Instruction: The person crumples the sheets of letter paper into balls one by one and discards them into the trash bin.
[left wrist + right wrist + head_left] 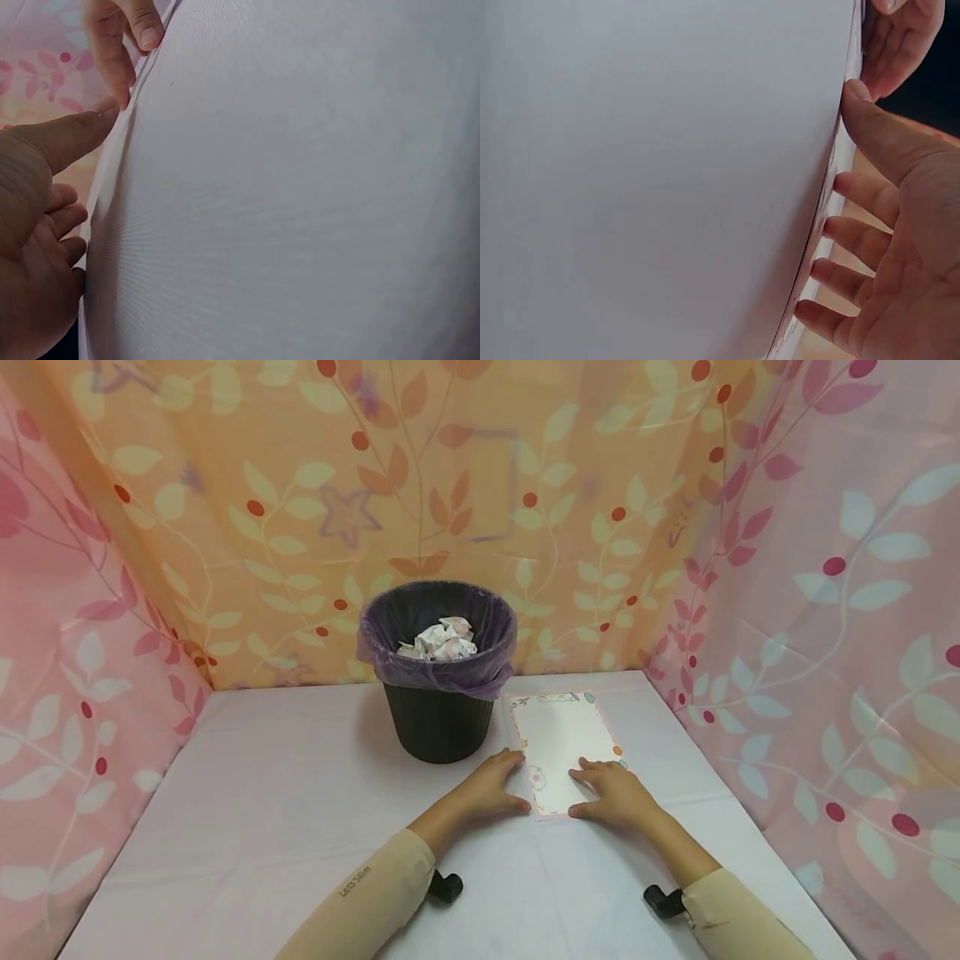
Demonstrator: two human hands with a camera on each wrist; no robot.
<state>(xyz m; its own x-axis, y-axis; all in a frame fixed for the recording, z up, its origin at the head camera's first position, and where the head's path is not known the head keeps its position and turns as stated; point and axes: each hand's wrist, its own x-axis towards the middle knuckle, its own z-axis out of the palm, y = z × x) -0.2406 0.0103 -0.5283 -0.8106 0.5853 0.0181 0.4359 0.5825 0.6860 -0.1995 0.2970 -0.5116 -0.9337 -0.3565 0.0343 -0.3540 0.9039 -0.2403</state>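
A white sheet of paper with a decorated border (562,735) lies on the table, to the right of the bin. At its left edge is my left hand (491,789), fingers spread and thumb near the lower left corner. My right hand (615,793) rests at the paper's lower right, its fingertips on or beside the edge. The right wrist view shows this hand's thumb and fingers (862,240) along a thin edge, with no grip visible. In the left wrist view the left thumb (79,135) points toward the other hand.
A black bin (438,722) lined with a purple bag (480,677) stands just behind and left of the paper. Crumpled paper (446,639) sits inside it. Patterned curtains (450,468) enclose the white-covered table (262,793) at the back and sides.
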